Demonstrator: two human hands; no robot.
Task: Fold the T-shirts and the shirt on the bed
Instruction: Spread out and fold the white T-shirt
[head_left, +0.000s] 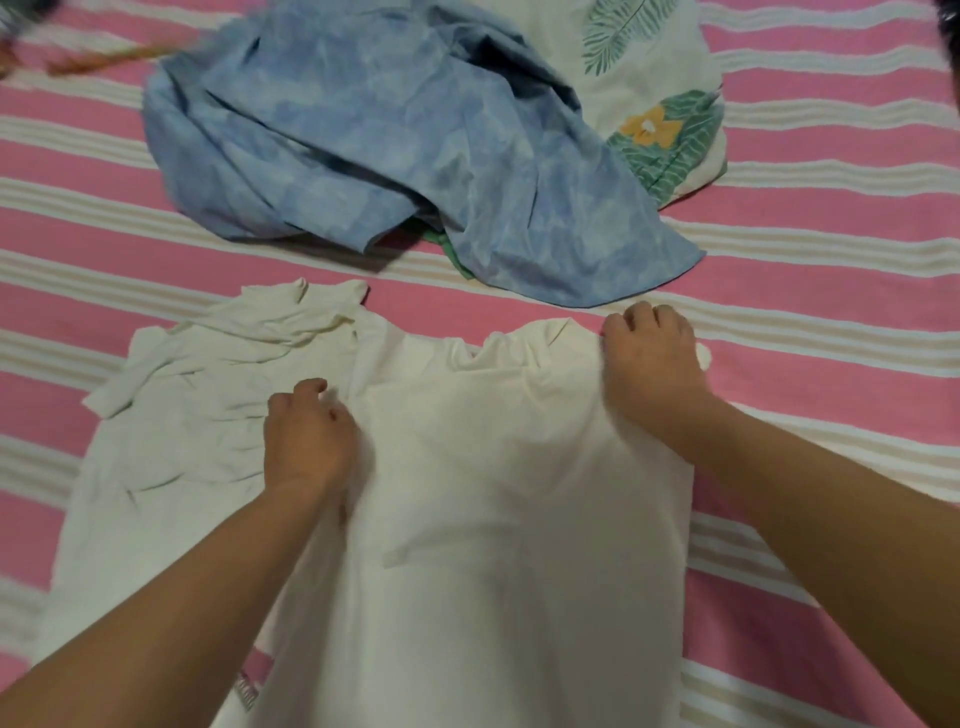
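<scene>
— Nearest on the bed (810, 270)?
— A white T-shirt (498, 493), spread over the pink and cream striped cover, collar end pointing away. Folded lengthwise already, with the left part lying rumpled and a sleeve sticking out toward the left edge.

— And the left hand (306, 441)?
— Resting on the T-shirt along the fold line, about a third of the way down from the collar. Fingers (311, 387) curled, bunching the cloth under them; gripping a pinch of fabric, by the look of it.

— The right hand (649, 353)?
— Up at the right shoulder of the same T-shirt, at the far corner. Fingers curled over the edge and closed on the cloth there, knuckles up. Both forearms bare, reaching in from the near side.

— Beyond the white one?
— A blue shirt (363, 140), mottled, heaped loosely and unfolded in the middle of the bed. Its lower hem near the white T-shirt's collar, not touching it. A bit of green cloth peeking out beneath its near edge.

— Further back?
— A cream T-shirt (665, 83) printed with green leaves and a yellow flower, partly under the blue shirt's right side. Something orange and blurred at the far left; cannot tell what.
</scene>
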